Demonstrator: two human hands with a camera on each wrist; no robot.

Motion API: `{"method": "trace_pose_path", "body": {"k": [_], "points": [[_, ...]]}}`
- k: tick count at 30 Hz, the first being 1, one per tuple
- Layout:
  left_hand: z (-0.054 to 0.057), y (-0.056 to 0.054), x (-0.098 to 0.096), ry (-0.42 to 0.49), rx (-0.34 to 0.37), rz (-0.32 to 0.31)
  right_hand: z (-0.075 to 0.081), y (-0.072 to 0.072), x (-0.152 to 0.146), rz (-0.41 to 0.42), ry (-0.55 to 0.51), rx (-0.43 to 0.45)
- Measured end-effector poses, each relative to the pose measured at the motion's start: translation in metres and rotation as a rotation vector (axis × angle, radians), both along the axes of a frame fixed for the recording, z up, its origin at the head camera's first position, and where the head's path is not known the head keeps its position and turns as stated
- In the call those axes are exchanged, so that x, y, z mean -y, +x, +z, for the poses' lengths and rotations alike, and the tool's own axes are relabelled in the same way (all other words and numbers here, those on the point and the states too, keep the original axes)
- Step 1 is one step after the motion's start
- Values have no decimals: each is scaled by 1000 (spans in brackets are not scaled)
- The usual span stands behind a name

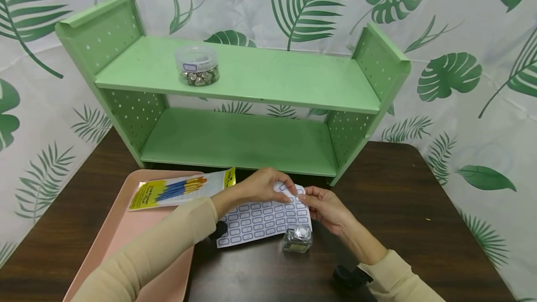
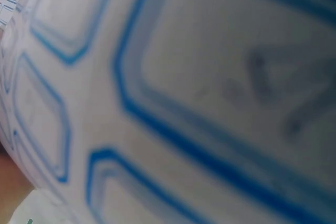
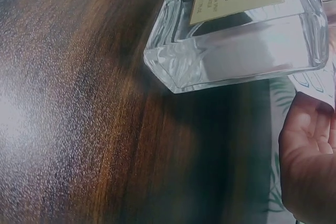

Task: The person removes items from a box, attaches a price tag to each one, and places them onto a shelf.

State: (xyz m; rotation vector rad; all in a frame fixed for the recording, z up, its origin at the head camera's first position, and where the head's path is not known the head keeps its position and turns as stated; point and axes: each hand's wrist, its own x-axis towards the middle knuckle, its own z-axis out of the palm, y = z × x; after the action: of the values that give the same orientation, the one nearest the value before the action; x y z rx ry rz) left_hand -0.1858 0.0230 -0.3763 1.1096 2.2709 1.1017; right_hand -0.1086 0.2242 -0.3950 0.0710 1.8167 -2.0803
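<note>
A white sheet of blue-bordered labels (image 1: 260, 220) lies tilted between the two hands; in the left wrist view its printed labels (image 2: 226, 77) fill the picture, blurred. From above, the left hand (image 1: 264, 185) bends over the sheet, thumb and forefinger pinching near its upper right. Opposite, the right hand (image 1: 329, 209) pinches the right edge between thumb and fingers. Those fingertips almost meet. In front of the sheet's lower right stands a clear glass perfume bottle (image 1: 297, 240) with a gold label. The right wrist view shows this bottle (image 3: 241, 51) large, the right hand (image 3: 310, 156) beside it.
A green two-tier shelf (image 1: 251, 76) stands behind, holding a clear round jar (image 1: 197, 66) of small metallic pieces. At left, a pink tray (image 1: 126, 227) carries a packet of blue-handled brushes (image 1: 182, 189). Everything rests on a dark wooden table (image 1: 402, 209).
</note>
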Motion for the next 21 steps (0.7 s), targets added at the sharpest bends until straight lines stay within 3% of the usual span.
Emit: {"method": "trace_pose_path", "body": {"k": [9, 21], "points": [[2, 1, 1, -1, 7, -15, 0, 0, 0, -4, -22, 17], [3, 2, 0, 32, -48, -12, 4, 3, 0, -33, 5, 5]]}}
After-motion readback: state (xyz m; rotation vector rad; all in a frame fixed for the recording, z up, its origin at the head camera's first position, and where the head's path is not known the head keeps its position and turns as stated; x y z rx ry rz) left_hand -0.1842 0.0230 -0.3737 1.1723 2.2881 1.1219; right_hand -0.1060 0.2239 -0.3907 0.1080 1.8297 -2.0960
